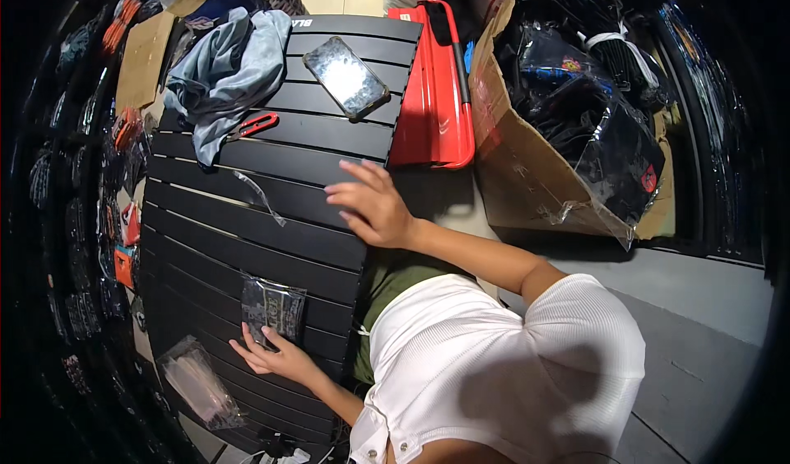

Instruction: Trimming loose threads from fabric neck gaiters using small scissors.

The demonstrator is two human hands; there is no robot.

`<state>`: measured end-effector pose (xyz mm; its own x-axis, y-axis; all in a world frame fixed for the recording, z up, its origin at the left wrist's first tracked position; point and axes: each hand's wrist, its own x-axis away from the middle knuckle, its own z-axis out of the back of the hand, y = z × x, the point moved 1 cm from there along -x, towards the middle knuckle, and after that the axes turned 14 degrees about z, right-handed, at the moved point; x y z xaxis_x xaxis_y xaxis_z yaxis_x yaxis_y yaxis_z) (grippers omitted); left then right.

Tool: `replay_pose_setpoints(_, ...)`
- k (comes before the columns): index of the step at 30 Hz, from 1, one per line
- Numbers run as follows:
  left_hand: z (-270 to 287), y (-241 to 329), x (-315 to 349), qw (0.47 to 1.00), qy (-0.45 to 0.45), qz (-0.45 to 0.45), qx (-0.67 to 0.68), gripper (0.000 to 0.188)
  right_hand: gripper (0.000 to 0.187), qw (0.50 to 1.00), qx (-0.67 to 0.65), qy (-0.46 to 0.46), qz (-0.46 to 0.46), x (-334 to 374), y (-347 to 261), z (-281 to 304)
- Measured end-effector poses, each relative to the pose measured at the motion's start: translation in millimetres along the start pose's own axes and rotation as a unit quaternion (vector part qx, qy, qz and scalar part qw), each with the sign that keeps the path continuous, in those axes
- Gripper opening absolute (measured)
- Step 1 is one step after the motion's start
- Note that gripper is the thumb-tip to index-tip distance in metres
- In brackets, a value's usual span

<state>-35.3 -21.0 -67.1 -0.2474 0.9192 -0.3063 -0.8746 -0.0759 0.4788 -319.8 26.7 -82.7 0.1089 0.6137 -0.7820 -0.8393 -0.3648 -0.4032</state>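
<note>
A clear plastic packet point(274, 306) with a dark, folded-looking item inside lies flat on the black slatted table point(247, 254). At its lower edge is my left hand point(276, 359), palm down, fingers apart; the fingertips meet or nearly meet the packet, without a grip. My right hand point(374, 209) is held over the table's right edge with its fingers stretched and spread, holding nothing. A torn strip of clear plastic point(260, 196) lies on the slats, to the left of that hand. Below the packet, another clear bag point(200, 384) holds pale, flat contents.
Grey cloth point(226, 77), red-handled snips point(253, 126) and a phone point(346, 75) lie at the table's far end. To the right stand a red case point(428, 93) and an open cardboard box point(535, 167) of bagged dark goods. Hanging packets point(78, 242) line the left.
</note>
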Motion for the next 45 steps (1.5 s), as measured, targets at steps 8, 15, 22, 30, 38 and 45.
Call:
replay_pose_setpoints(8, -11, 29, 8, 0.997, -0.031, -0.055, 0.037, 0.031, 0.027, 0.996, 0.041, 0.084, 0.007, -21, 28, 7)
replay_pose_setpoints(15, 1, 30, 17, 0.994, -0.067, -0.060, 0.058, 0.029, 0.028, 0.998, -0.029, 0.002, 0.064, -42, 16, -19)
replay_pose_setpoints(22, 17, -17, -10, 0.994, 0.037, 0.094, 0.036, 0.034, 0.014, 0.999, -0.045, -0.030, -0.007, -53, -5, -36)
replay_pose_setpoints(30, 10, -37, -3, 0.904, -0.150, 0.271, 0.294, 0.057, 0.045, 0.818, -0.336, -0.399, -0.242, -74, -77, -103)
replay_pose_setpoints(38, 25, -41, -3, 0.708, -0.203, 0.352, 0.578, 0.060, 0.048, 0.719, -0.532, -0.366, -0.258, -59, -87, -134)
replay_pose_setpoints(45, 36, -48, 1, 0.974, 0.064, 0.183, 0.118, 0.037, 0.034, 0.930, -0.198, -0.302, 0.069, -66, -99, -126)
